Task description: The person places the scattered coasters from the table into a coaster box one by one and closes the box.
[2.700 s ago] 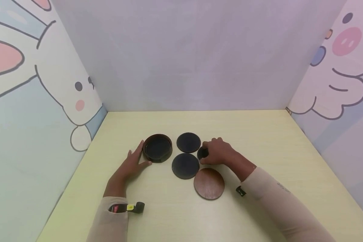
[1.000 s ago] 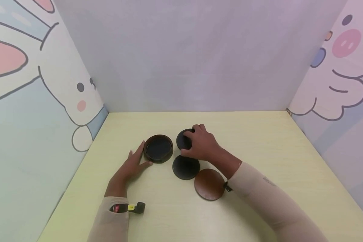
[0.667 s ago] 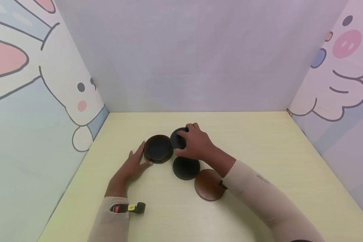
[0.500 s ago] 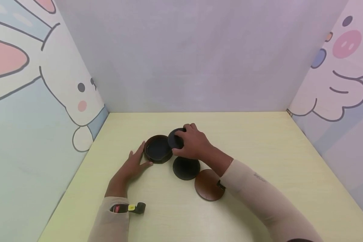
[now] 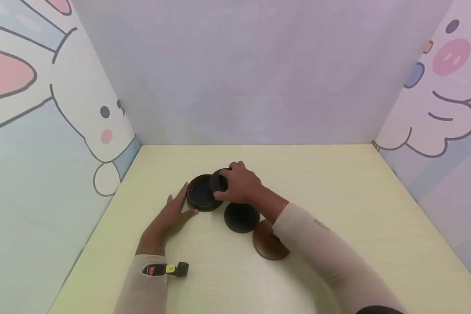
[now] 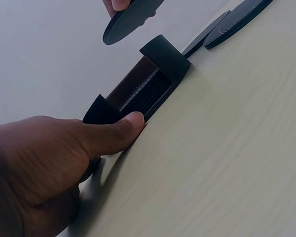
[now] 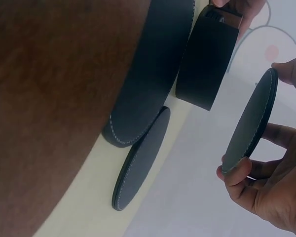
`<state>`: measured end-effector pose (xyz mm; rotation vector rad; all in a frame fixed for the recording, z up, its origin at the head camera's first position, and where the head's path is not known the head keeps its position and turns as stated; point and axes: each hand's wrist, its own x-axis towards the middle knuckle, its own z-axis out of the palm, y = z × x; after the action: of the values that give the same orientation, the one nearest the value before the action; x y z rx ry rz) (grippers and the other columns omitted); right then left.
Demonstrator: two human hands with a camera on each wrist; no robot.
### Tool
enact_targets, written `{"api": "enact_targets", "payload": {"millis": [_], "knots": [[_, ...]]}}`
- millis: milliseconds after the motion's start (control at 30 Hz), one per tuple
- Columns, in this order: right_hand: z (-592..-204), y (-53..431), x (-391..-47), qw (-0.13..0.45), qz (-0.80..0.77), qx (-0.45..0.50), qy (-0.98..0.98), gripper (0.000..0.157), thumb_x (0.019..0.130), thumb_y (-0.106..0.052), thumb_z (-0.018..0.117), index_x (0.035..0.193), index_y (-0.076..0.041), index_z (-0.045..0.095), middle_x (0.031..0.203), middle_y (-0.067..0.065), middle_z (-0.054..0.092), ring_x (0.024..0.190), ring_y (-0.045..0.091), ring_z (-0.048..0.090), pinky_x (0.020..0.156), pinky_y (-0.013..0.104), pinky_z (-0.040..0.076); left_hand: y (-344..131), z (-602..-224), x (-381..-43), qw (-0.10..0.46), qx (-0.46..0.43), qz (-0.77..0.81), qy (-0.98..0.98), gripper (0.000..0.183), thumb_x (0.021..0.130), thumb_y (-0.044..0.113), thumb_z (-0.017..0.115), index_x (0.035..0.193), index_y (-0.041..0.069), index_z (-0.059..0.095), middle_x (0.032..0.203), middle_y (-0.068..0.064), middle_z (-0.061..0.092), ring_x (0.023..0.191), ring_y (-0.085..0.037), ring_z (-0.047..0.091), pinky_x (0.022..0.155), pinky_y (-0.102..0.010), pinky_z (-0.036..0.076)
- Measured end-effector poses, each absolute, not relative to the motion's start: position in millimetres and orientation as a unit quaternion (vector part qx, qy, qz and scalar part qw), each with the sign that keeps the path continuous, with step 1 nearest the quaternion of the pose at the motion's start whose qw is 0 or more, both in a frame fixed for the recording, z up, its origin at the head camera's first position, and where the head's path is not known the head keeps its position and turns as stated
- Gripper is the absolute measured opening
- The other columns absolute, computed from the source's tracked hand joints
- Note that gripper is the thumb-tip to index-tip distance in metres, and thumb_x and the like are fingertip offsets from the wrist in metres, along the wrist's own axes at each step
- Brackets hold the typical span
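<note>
My right hand (image 5: 239,183) pinches a round black coaster (image 7: 251,118) by its edges, fingers at one side and thumb at the other. It hangs tilted above the right rim of a round dark coaster holder (image 5: 201,194), apart from it in the wrist views. My left hand (image 5: 172,213) steadies the holder's left side with extended fingers. Its thumb (image 6: 130,126) rests by the front notch, where several stacked coasters show inside; the other fingers are mostly hidden in the left wrist view. On the table lie a black coaster (image 5: 241,218) and a brown one (image 5: 267,244), partly under the right forearm.
Another black coaster (image 7: 143,163) lies flat behind the right hand, mostly hidden in the head view. The pale wooden table (image 5: 337,187) is bounded by a grey back wall (image 5: 251,78) and cartoon-printed side walls. A strapped device (image 5: 168,269) sits on the left wrist.
My right hand has lifted a coaster from the right of the group and carried it left over the far coaster to the holder. The left hand stays at the holder.
</note>
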<state>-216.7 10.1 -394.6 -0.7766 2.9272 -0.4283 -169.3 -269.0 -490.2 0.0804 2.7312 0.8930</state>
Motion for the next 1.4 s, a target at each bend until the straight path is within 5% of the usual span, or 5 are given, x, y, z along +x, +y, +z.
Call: {"api": "enact_targets", "payload": {"millis": [733, 1400], "knots": [[-387.2, -39.5, -229.8, 0.07, -0.061, -0.306, 0.948, 0.068, 0.098, -0.055, 0.069, 0.157, -0.023, 0.06, 0.145, 0.01, 0.06, 0.128, 0.026, 0.053, 0.095, 0.047, 0.062, -271.0, -490.2, -169.5, 0.129, 0.036, 0.306, 0.942, 0.102, 0.105, 0.057, 0.067, 0.177, 0.035, -0.002, 0.185, -0.013, 0.014, 0.167, -0.06, -0.006, 0.128, -0.083, 0.014], [-402.7, -64.1, -228.3, 0.067, -0.014, -0.321, 0.945, 0.066, 0.097, -0.06, 0.068, 0.152, -0.023, 0.063, 0.135, 0.007, 0.063, 0.123, 0.024, 0.055, 0.089, 0.042, 0.062, -271.4, -491.4, -169.8, 0.124, 0.036, 0.314, 0.94, 0.103, 0.104, 0.058, 0.069, 0.177, 0.035, 0.001, 0.186, -0.003, 0.012, 0.166, -0.061, -0.006, 0.128, -0.083, 0.013]]}}
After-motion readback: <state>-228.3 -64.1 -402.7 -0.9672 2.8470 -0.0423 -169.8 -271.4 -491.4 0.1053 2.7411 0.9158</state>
